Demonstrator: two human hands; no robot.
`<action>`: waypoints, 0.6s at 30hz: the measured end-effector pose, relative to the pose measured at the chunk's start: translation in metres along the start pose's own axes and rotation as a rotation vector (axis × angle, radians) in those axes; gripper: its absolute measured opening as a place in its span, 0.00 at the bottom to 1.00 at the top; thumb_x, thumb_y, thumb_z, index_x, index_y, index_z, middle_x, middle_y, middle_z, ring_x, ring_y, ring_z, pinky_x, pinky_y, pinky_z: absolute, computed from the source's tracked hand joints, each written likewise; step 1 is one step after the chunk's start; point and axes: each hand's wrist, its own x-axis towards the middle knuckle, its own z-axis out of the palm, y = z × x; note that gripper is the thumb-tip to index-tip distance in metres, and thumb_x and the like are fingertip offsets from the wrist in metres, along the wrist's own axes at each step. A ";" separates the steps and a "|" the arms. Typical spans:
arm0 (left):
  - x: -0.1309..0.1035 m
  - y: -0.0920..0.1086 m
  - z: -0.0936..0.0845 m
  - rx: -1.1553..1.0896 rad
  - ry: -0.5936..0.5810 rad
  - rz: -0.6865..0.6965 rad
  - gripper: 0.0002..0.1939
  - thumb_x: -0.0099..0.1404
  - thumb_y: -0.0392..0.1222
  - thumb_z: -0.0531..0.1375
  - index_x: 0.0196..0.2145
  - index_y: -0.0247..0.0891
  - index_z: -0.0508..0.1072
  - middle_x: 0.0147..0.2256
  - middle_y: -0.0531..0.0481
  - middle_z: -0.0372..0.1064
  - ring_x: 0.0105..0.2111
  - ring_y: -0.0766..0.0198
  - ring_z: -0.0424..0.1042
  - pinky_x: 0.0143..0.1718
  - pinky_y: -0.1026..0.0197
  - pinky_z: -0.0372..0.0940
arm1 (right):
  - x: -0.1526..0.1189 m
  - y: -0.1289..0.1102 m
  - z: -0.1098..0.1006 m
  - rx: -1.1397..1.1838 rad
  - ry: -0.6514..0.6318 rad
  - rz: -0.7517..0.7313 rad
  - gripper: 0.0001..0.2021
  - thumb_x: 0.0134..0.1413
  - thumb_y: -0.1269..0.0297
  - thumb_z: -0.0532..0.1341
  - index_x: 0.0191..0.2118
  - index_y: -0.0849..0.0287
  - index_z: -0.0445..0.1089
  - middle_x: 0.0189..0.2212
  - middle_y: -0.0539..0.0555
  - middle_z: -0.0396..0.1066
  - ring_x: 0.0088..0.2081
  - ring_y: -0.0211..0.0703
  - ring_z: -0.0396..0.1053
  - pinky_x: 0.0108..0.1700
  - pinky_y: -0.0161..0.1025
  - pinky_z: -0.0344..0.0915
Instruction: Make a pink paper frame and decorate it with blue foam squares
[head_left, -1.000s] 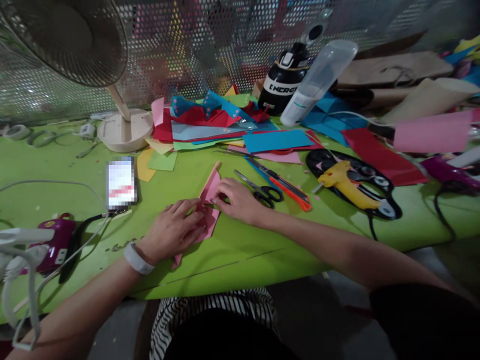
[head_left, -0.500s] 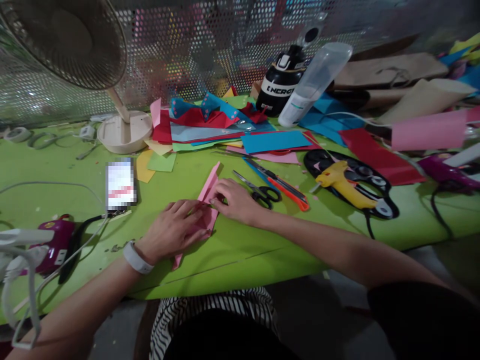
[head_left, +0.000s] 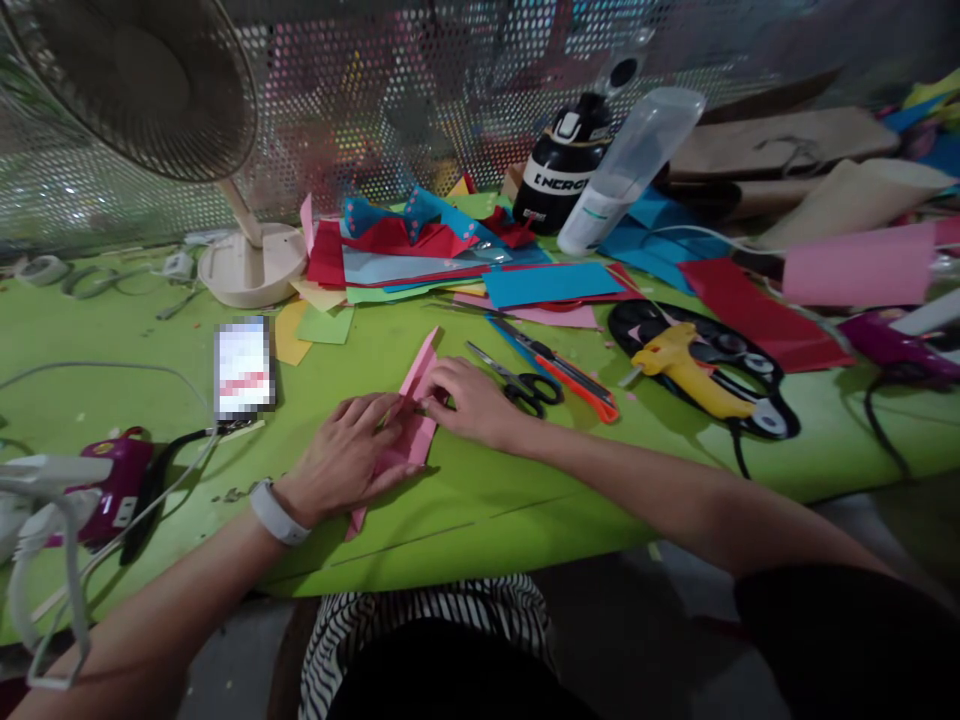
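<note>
Pink paper point(head_left: 417, 435) lies folded on the counter point(head_left: 487, 510), left of the scissors point(head_left: 515, 378). The left hand point(head_left: 346, 455) has swung its thumb outward, fingers spread over the paper, likely bracing it; the right hand's point(head_left: 469, 400) fingers curl there, any pinch hidden.

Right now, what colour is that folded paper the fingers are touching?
The folded paper is pink, seen best in the head view.

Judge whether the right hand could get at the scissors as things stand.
Probably yes: the scissors lie close beside the right hand, nothing visibly covering their handles, though its fingers are at the pink paper.
</note>
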 end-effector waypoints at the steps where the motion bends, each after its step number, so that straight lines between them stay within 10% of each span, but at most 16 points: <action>1: 0.001 0.000 0.000 0.002 -0.003 0.003 0.32 0.68 0.63 0.47 0.57 0.37 0.64 0.57 0.39 0.62 0.55 0.49 0.62 0.54 0.48 0.60 | 0.000 0.000 0.000 -0.003 0.001 0.001 0.07 0.58 0.65 0.60 0.29 0.58 0.64 0.31 0.52 0.65 0.36 0.43 0.61 0.37 0.41 0.57; 18: 0.010 0.006 -0.006 0.003 -0.018 -0.007 0.31 0.68 0.63 0.47 0.52 0.34 0.68 0.53 0.38 0.67 0.51 0.50 0.66 0.49 0.49 0.63 | -0.001 -0.004 -0.002 -0.027 -0.033 0.022 0.07 0.59 0.65 0.59 0.30 0.58 0.64 0.33 0.53 0.67 0.35 0.43 0.62 0.36 0.41 0.58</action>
